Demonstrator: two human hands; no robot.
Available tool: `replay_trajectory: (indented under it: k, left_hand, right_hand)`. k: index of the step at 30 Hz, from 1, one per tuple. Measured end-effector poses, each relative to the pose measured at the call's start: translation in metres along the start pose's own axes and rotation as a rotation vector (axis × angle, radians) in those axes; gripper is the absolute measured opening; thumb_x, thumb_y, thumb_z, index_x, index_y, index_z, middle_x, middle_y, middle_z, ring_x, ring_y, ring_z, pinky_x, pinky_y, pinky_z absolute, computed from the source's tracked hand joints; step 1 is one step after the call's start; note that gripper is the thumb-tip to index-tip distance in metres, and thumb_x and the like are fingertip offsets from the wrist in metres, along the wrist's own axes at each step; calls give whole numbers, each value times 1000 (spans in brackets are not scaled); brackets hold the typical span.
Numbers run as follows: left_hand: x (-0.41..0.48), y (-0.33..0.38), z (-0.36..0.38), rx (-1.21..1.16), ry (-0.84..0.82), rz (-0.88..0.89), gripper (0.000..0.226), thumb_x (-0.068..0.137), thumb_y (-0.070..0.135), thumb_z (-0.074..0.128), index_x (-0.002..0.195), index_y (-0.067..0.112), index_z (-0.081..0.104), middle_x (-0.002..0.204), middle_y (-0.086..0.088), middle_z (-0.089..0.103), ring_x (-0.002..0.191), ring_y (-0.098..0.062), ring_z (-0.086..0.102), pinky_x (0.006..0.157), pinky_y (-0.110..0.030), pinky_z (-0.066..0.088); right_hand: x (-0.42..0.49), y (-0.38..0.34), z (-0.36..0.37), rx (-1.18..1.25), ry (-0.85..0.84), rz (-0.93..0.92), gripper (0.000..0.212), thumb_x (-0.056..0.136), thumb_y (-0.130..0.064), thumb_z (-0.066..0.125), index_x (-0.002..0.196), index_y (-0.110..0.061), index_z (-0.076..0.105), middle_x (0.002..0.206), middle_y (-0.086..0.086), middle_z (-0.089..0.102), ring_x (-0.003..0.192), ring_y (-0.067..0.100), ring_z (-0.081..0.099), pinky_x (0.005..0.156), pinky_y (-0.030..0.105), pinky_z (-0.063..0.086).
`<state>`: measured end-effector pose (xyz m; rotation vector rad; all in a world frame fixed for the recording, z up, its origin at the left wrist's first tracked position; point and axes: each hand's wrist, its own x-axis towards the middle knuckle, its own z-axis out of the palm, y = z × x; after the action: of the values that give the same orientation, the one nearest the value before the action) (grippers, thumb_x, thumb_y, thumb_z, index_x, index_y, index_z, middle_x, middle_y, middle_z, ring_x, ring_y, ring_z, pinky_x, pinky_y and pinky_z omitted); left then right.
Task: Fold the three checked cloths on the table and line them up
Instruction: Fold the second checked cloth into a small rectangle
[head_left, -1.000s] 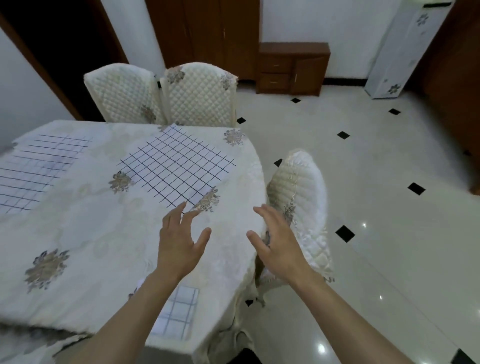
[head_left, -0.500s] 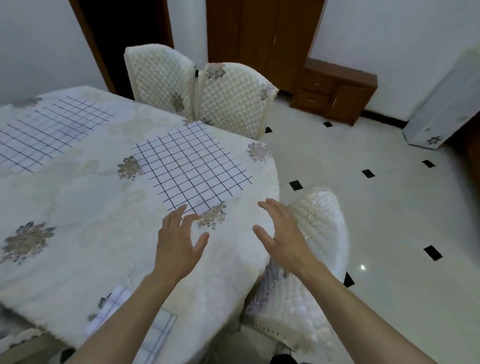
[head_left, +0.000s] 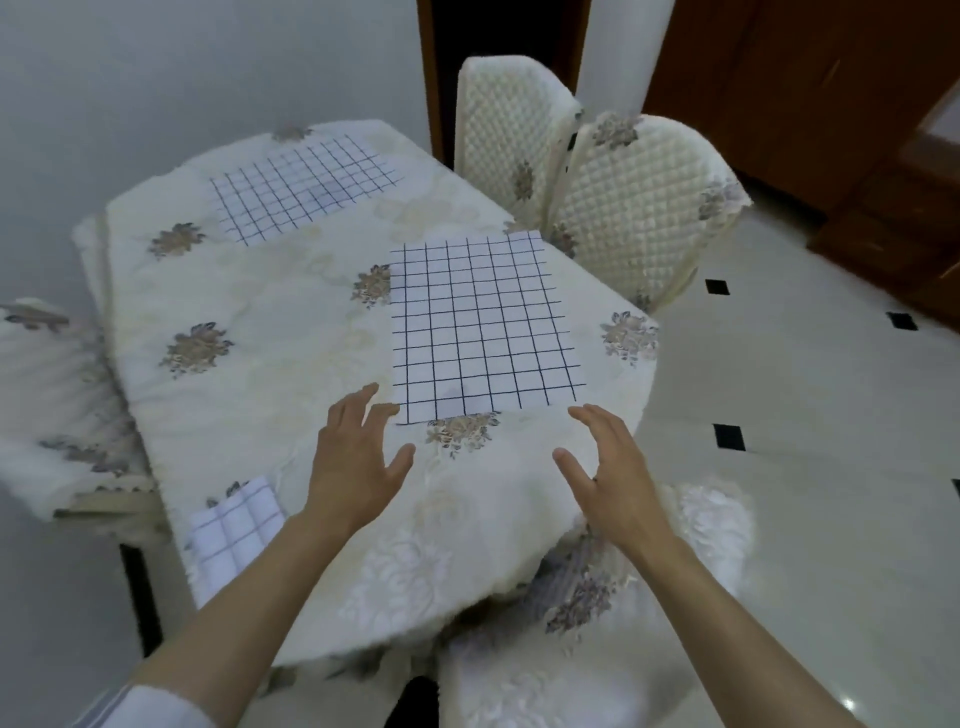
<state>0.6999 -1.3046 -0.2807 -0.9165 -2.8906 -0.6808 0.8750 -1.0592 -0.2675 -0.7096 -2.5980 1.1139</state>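
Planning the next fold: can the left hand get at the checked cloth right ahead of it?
Probably yes: the left hand is open, just short of the near corner of the checked cloth, with nothing lying between.

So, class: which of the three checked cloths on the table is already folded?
The small white checked cloth at the near edge of the cream table; the far cloth and the middle cloth lie spread flat.

Flat checked cloth (head_left: 480, 325) mid-table, another flat (head_left: 306, 189) far side, folded one (head_left: 234, 527) near edge.
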Motion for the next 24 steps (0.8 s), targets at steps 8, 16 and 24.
replay_trajectory:
  k: [8, 16, 24]
  left_hand:
    - [27, -20, 22, 2, -33, -98, 46, 82, 29, 74, 123, 16, 59, 149, -7, 42, 138, -29, 32, 103, -51, 41]
    - [55, -52, 79, 58, -203, -138, 49, 83, 30, 71, 127, 15, 58, 152, -9, 39, 140, -31, 29, 105, -49, 36]
    - [77, -72, 102, 228, -326, -36, 82, 53, 16, 86, 130, 14, 56, 145, -19, 45, 125, -42, 44, 85, -55, 48]
  right_hand:
    - [31, 4, 0, -84, -92, -48, 53, 95, -41, 56, 144, -31, 39, 155, -7, 31, 144, 10, 23, 117, 40, 26]
    - [52, 34, 1, -158, -59, 56, 51, 94, -38, 59, 142, -30, 42, 153, -6, 34, 142, 11, 28, 117, 37, 26]
    - [102, 67, 40, -187, -194, 19, 51, 94, -36, 59, 141, -25, 44, 154, -2, 33, 144, 14, 24, 117, 36, 21]
